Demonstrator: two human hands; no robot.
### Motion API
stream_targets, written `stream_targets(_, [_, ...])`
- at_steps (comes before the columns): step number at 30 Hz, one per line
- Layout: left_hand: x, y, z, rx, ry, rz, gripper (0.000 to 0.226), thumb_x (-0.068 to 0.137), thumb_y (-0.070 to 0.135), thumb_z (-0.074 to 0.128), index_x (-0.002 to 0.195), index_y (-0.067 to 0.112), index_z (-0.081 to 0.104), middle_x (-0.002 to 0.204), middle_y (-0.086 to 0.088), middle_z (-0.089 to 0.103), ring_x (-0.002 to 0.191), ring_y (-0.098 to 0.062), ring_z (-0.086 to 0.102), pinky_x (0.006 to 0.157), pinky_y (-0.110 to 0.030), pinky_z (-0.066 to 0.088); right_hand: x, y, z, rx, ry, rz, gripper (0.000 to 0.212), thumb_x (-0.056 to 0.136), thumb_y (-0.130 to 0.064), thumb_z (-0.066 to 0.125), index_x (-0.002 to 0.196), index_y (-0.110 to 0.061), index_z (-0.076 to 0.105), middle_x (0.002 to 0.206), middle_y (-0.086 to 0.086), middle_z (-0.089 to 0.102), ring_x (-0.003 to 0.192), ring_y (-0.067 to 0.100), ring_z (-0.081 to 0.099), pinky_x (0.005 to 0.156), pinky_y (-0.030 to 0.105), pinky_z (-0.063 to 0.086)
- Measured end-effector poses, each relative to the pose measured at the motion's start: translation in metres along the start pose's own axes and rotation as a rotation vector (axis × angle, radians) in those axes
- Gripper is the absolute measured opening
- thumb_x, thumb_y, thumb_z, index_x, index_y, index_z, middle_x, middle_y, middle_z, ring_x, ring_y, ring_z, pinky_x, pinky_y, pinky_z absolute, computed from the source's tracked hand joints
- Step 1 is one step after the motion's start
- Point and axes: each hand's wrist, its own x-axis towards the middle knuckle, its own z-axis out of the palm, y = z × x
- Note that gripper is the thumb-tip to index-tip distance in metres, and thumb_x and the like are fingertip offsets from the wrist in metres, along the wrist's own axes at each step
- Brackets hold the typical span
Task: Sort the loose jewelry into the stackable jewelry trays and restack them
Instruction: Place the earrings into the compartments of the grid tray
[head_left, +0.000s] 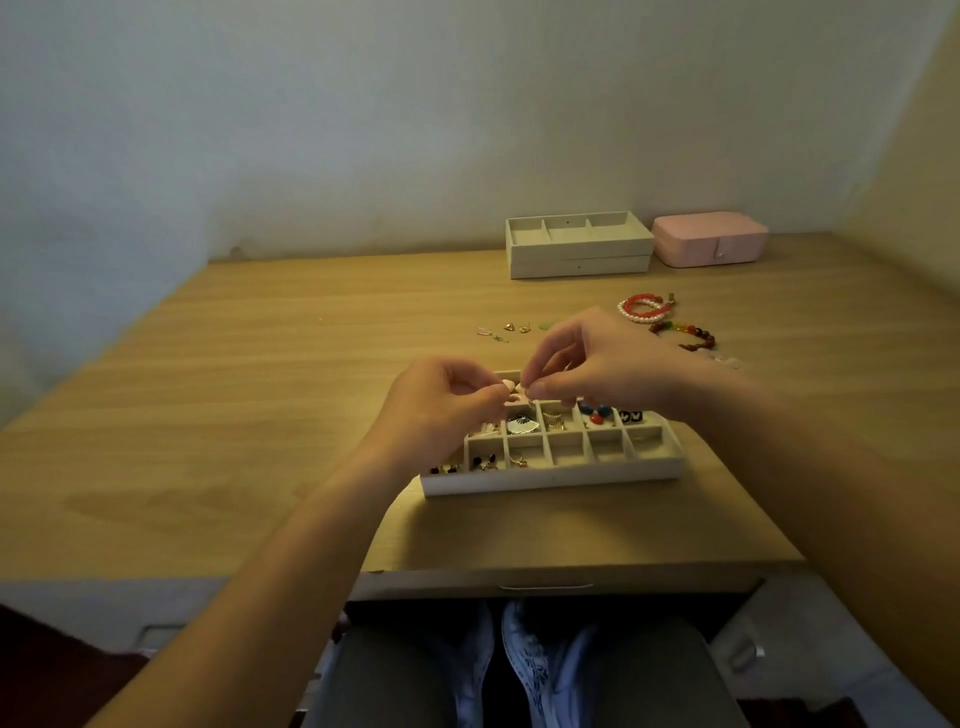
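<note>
The wooden table (260, 415) carries at the far right two stacked trays (579, 254), and just beside them a closed pink box (709, 239). Near the person lies the divided tray (550, 480), with several compartments already filled. The left hand (441, 405) and the right hand (597, 364) meet above its far edge. Loose bracelets (644, 309) lie further right, and small gold earrings (506, 330) lie beyond the tray. Both hands pinch one small pale pink piece (511, 389) between the fingertips. To do this step well, I think the piece should be lowered into a free compartment before the fingers let go, so it does not bounce out. No brand or writing can be read
</note>
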Motion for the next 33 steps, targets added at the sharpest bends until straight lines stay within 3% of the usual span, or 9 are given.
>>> stream_targets(3, [0.005,-0.013,-0.001,0.118,0.042,0.057,0.008,0.086,0.015,0.075,0.084,0.023,0.076,0.078,0.002,0.077,0.079,-0.015,0.072,0.078,-0.037,0.057,0.000,0.006,0.004,-0.073,-0.037,0.008,0.011,0.089,-0.015,0.075,0.092,-0.025,0.079,0.082,-0.005,0.076,0.077,0.011,0.070,0.068,0.023,0.058])
stream_targets(6, [0.002,-0.017,0.001,0.161,0.022,0.091,0.016,0.083,0.010,0.074,0.086,0.026,0.074,0.080,0.007,0.076,0.085,-0.017,0.071,0.083,-0.045,0.056,0.000,0.010,0.010,-0.136,-0.061,0.004,0.013,0.088,-0.013,0.076,0.091,-0.025,0.079,0.086,-0.008,0.075,0.082,0.006,0.071,0.069,0.019,0.058])
stream_targets(9, [-0.002,-0.018,0.005,0.177,-0.038,0.145,0.033,0.082,-0.005,0.057,0.089,0.024,0.070,0.080,0.008,0.077,0.085,-0.028,0.070,0.079,-0.046,0.056,-0.001,0.012,0.016,-0.184,-0.061,-0.005,0.013,0.085,-0.013,0.080,0.090,-0.025,0.078,0.086,-0.007,0.075,0.081,0.004,0.071,0.073,0.022,0.060])
stream_targets(13, [-0.003,-0.022,0.006,0.206,-0.079,0.176,0.040,0.079,-0.010,0.047,0.095,0.023,0.066,0.082,0.010,0.076,0.076,-0.032,0.064,0.062,-0.033,0.047,-0.002,0.013,0.020,-0.170,-0.062,-0.015,0.017,0.080,-0.008,0.083,0.087,-0.022,0.076,0.084,-0.003,0.078,0.079,0.006,0.074,0.082,0.035,0.062])
stream_targets(18, [-0.003,-0.026,0.006,0.238,-0.107,0.177,0.041,0.079,-0.007,0.046,0.102,0.026,0.059,0.083,0.018,0.075,0.051,-0.014,0.046,0.053,-0.030,0.044,-0.002,0.010,0.023,-0.203,-0.106,-0.047,0.017,0.080,-0.006,0.083,0.088,-0.021,0.078,0.082,-0.009,0.078,0.080,0.002,0.073,0.083,0.027,0.061])
stream_targets(23, [-0.001,-0.026,0.004,0.276,-0.120,0.197,0.040,0.079,-0.006,0.048,0.104,0.024,0.060,0.083,0.021,0.074,0.051,-0.009,0.045,0.053,-0.022,0.041,0.000,0.008,0.030,-0.289,-0.110,-0.040,0.016,0.080,-0.007,0.082,0.087,-0.021,0.078,0.078,-0.010,0.076,0.074,-0.001,0.071,0.066,0.011,0.054])
stream_targets(26, [-0.001,-0.027,0.003,0.274,-0.132,0.198,0.041,0.079,-0.007,0.049,0.104,0.023,0.061,0.083,0.020,0.075,0.054,-0.010,0.047,0.054,-0.018,0.039,0.001,0.006,0.035,-0.334,-0.069,-0.019,0.020,0.078,-0.005,0.081,0.080,-0.023,0.076,0.073,-0.009,0.075,0.066,-0.002,0.069,0.055,0.008,0.048])
stream_targets(29, [0.001,-0.029,0.001,0.270,-0.138,0.206,0.041,0.078,-0.007,0.049,0.103,0.022,0.062,0.084,0.018,0.076,0.057,-0.016,0.050,0.055,-0.020,0.040,0.003,0.003,0.038,-0.401,-0.026,0.002,0.023,0.074,-0.004,0.080,0.075,-0.026,0.072,0.069,-0.010,0.072,0.063,0.000,0.067,0.056,0.015,0.053])
stream_targets(33, [0.003,-0.029,0.001,0.252,-0.154,0.208,0.042,0.077,-0.010,0.047,0.102,0.020,0.064,0.084,0.015,0.076,0.049,-0.007,0.044,0.052,-0.018,0.037,0.001,-0.003,0.044,-0.496,0.050,0.005,0.024,0.073,-0.006,0.078,0.074,-0.029,0.069,0.072,-0.012,0.067,0.068,0.004,0.064,0.067,0.032,0.059])
